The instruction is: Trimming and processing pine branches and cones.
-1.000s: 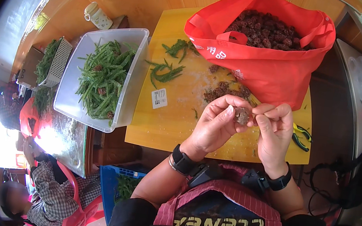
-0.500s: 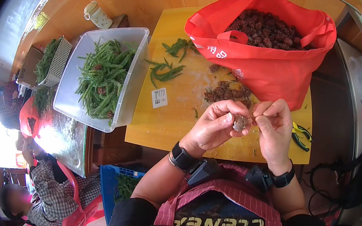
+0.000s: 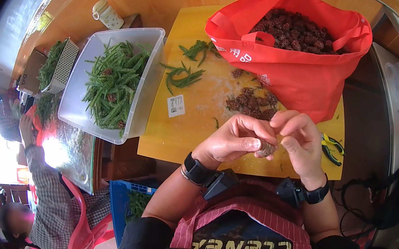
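Note:
Over the near part of the yellow table [image 3: 196, 144], my left hand [image 3: 228, 140] pinches a small brown pine cone [image 3: 266, 150] between thumb and fingers. My right hand [image 3: 305, 149] is close beside it, thumb and fingers drawn together above the cone. Whatever those right fingertips hold is too small to make out. Just beyond my hands lies a loose pile of pine cones [image 3: 249, 102]. Pliers with yellow-and-black handles [image 3: 331, 148] rest to the right of my right hand.
A red bag [image 3: 298, 82] full of pine cones stands at the back right. To the left, a clear plastic bin [image 3: 147, 86] holds green sprigs. Loose sprigs [image 3: 183, 77] and a white label [image 3: 176, 106] lie between. A seated person [image 3: 58, 206] works at far left.
Both hands have come slightly nearer to me, and the cone has turned and dropped a little. My right fingers have shifted. At far left, the other person's arm has reached out.

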`<control>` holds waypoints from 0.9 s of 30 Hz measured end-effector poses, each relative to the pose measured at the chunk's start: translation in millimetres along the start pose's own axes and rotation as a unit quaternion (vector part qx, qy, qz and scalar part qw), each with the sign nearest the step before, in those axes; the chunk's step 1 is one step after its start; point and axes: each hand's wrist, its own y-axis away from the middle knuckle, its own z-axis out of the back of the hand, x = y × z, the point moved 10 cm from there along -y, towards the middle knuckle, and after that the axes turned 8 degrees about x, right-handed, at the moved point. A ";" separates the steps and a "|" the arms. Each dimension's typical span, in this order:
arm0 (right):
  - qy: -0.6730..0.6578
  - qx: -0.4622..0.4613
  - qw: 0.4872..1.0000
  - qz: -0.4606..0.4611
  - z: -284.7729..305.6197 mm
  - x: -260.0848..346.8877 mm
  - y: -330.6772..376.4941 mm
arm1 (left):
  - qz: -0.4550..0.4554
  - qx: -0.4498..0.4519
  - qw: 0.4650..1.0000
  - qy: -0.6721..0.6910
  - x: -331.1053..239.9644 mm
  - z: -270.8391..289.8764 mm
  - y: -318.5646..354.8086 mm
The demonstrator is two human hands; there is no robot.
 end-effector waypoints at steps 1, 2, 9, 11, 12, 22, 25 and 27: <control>0.001 0.000 1.000 0.000 -1.4 2.0 -1.6 | 0.009 -0.005 1.000 -0.007 1.2 0.1 1.0; 0.004 0.030 0.999 -0.013 -7.4 0.1 -5.6 | 0.010 -0.005 1.000 -0.006 0.3 0.1 0.4; 0.106 0.214 0.971 -0.016 -30.7 1.6 -13.5 | 0.077 -0.003 0.997 -0.032 6.6 -10.8 0.9; 0.088 0.221 0.971 -0.018 -32.2 -1.6 -11.3 | 0.094 -0.025 0.994 -0.054 8.1 -10.1 1.8; 0.017 0.203 0.978 -0.037 -30.7 -5.1 -9.3 | 0.111 -0.046 0.991 -0.057 9.9 -7.6 3.2; -0.181 0.095 0.977 -0.067 -17.6 -24.8 -1.6 | 0.050 -0.079 0.995 -0.020 6.6 -6.0 4.0; -0.148 0.093 0.984 -0.033 -15.1 -23.2 -3.2 | 0.034 -0.094 0.993 -0.066 -1.0 -10.4 5.7; -0.129 0.098 0.987 -0.015 -15.3 -21.6 -4.6 | 0.034 -0.105 0.990 -0.093 -5.0 -13.8 5.5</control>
